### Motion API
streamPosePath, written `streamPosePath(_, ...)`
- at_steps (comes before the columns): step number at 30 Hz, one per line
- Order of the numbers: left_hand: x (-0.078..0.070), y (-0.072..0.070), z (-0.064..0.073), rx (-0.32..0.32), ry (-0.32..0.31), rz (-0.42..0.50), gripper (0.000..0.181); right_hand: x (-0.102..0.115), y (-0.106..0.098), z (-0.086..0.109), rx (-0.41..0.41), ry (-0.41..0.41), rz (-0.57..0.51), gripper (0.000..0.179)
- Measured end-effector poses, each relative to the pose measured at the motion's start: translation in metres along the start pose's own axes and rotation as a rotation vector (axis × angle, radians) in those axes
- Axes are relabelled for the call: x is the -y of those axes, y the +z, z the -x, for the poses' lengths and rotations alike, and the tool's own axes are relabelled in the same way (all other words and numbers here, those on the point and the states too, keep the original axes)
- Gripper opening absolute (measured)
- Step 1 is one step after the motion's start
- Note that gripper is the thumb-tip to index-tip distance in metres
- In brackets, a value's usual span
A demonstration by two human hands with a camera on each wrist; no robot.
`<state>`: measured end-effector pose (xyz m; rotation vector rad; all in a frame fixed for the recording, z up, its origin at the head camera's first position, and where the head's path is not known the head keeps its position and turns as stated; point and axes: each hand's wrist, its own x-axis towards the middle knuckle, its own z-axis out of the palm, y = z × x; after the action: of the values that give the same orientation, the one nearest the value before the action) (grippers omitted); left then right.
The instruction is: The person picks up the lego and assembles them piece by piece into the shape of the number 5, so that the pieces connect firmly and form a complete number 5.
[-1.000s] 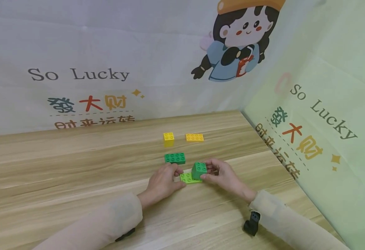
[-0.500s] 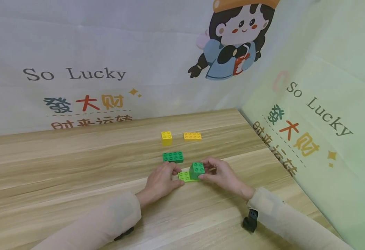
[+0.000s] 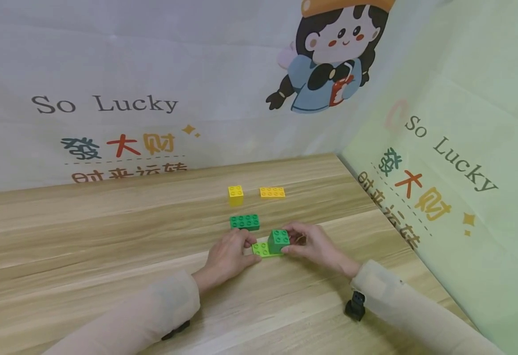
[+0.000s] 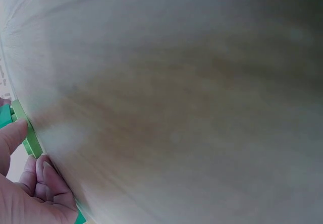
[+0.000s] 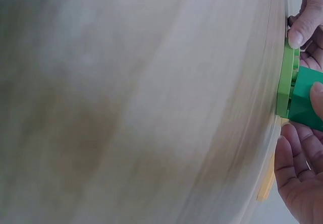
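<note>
In the head view my left hand (image 3: 227,256) pinches the left end of a flat light green building brick (image 3: 261,249) between thumb and fingers. A tall green brick (image 3: 279,241) with a square studded top stands over the right half of the flat one. My right hand (image 3: 316,248) grips this tall brick from the right, thumb in front and fingers behind. In the right wrist view the tall brick (image 5: 306,97) meets the studs of the flat brick (image 5: 286,80), with a thin line of studs showing between them.
Just behind my left hand lies a longer dark green brick (image 3: 244,222). Farther back stand a tall yellow brick (image 3: 236,195) and a flat orange-yellow one (image 3: 272,193). Printed cloth walls (image 3: 223,64) border the wooden table (image 3: 86,231) at the back and right.
The head view has shifted slightly, so everything appears a little farther left and up. Both hands keep the same hold on their bricks.
</note>
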<state>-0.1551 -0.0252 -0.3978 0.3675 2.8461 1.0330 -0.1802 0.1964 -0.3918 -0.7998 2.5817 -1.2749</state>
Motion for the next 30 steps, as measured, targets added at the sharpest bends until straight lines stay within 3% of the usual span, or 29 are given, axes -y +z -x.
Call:
streamPosePath(17, 0.001, 0.0021, 0.0004, 0.01, 0.015, -0.003, 0.03, 0.0015, -0.0049, -0.0028, 0.105, -0.032, 0.089, 0.033)
streamPosePath(30, 0.0014, 0.0009, 0.0001, -0.011, 0.032, -0.005, 0.029, 0.0051, -0.0072, -0.0073, 0.128, -0.042, 0.129, 0.033)
